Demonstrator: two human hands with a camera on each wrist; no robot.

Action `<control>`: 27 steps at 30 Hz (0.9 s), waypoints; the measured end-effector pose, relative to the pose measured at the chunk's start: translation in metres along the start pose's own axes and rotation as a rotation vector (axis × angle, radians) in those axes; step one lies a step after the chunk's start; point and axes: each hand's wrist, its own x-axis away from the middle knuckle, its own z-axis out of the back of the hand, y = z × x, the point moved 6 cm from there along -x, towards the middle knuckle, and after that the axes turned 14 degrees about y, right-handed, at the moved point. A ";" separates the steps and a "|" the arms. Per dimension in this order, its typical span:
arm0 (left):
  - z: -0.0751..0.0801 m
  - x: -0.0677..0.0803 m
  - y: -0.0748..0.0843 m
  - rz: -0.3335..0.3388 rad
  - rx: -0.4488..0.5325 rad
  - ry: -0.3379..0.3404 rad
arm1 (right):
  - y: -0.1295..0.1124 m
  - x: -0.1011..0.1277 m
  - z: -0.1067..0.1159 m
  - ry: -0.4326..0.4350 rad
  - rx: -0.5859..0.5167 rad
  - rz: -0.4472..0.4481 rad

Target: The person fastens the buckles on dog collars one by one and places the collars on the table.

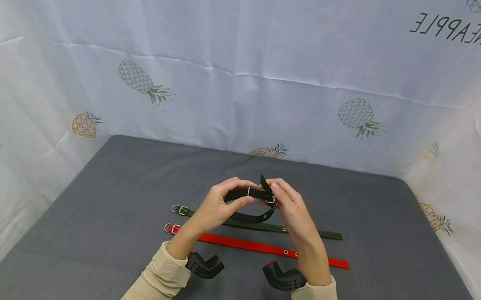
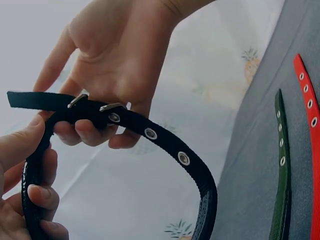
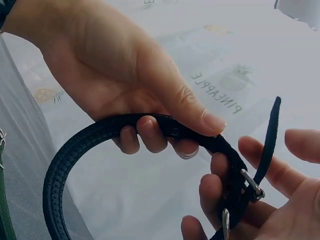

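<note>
A black dog collar [image 1: 253,219] is bent into a loop above the table, held up between both hands. My left hand [image 1: 218,204] grips the band on the left side, its thumb and fingers on opposite faces in the right wrist view. Around the buckle end curl the fingers of my right hand [image 1: 294,211]. The collar's tip passes through the metal buckle [image 3: 253,185] and sticks out as a free tail [image 2: 32,100]. Metal eyelets [image 2: 184,158] line part of the band in the left wrist view.
Behind the hands, a green collar [image 1: 328,235] lies flat across the grey table [image 1: 110,255]. Nearer, a red collar [image 1: 240,243] lies roughly parallel to it, partly hidden by the forearms. A white pineapple-print curtain [image 1: 257,42] surrounds the table's back and sides.
</note>
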 end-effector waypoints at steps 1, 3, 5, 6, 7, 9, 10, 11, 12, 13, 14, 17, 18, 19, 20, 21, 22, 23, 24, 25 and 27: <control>0.000 0.000 0.000 -0.003 -0.002 -0.003 | 0.000 0.000 0.000 -0.007 0.002 -0.002; 0.000 0.000 0.000 -0.005 -0.011 -0.004 | 0.001 0.000 -0.001 -0.011 0.005 -0.006; 0.000 0.000 0.000 -0.008 -0.023 -0.004 | 0.002 -0.001 -0.001 -0.013 0.001 -0.004; 0.000 0.000 0.000 -0.010 -0.029 -0.004 | 0.002 -0.001 -0.002 -0.013 -0.002 -0.003; 0.000 0.000 0.000 -0.015 -0.033 -0.006 | 0.002 -0.001 -0.002 -0.012 -0.005 -0.001; 0.000 0.000 0.000 -0.017 -0.036 -0.016 | 0.002 0.000 -0.002 -0.014 -0.006 0.014; 0.001 0.000 0.001 -0.017 -0.036 -0.023 | 0.001 0.000 -0.002 -0.015 -0.004 0.022; 0.001 0.000 0.001 -0.017 -0.034 -0.033 | 0.001 0.000 -0.002 -0.015 -0.002 0.029; 0.001 0.000 0.001 -0.017 -0.036 -0.041 | 0.000 0.000 -0.002 -0.013 0.001 0.034; 0.002 0.000 0.001 -0.016 -0.036 -0.049 | 0.000 0.000 -0.002 -0.010 0.002 0.040; 0.002 0.000 0.001 -0.016 -0.037 -0.055 | 0.000 0.001 -0.002 -0.008 0.006 0.045; 0.004 0.000 0.002 -0.031 -0.044 -0.056 | -0.001 0.001 -0.002 0.000 0.006 0.056; 0.004 0.000 0.003 -0.038 -0.044 -0.052 | -0.001 0.001 -0.002 0.003 0.007 0.061; 0.005 0.000 0.003 -0.047 -0.042 -0.048 | -0.002 0.001 -0.002 0.005 0.007 0.067; 0.005 0.000 0.004 -0.056 -0.038 -0.043 | -0.002 0.001 -0.002 0.009 0.009 0.074; 0.005 0.000 0.004 -0.064 -0.034 -0.039 | -0.003 0.002 -0.002 0.010 0.011 0.080; 0.006 0.000 0.005 -0.071 -0.032 -0.033 | -0.003 0.002 -0.002 0.014 0.014 0.088; 0.006 -0.001 0.005 -0.077 -0.027 -0.028 | -0.004 0.002 -0.003 0.015 0.014 0.095; 0.006 -0.001 0.006 -0.081 -0.024 -0.025 | -0.004 0.002 -0.003 0.017 0.015 0.102; 0.007 -0.001 0.007 -0.085 -0.023 -0.021 | -0.005 0.002 -0.003 0.018 0.013 0.107; 0.007 -0.001 0.008 -0.090 -0.024 -0.012 | -0.006 0.002 -0.004 0.018 0.011 0.118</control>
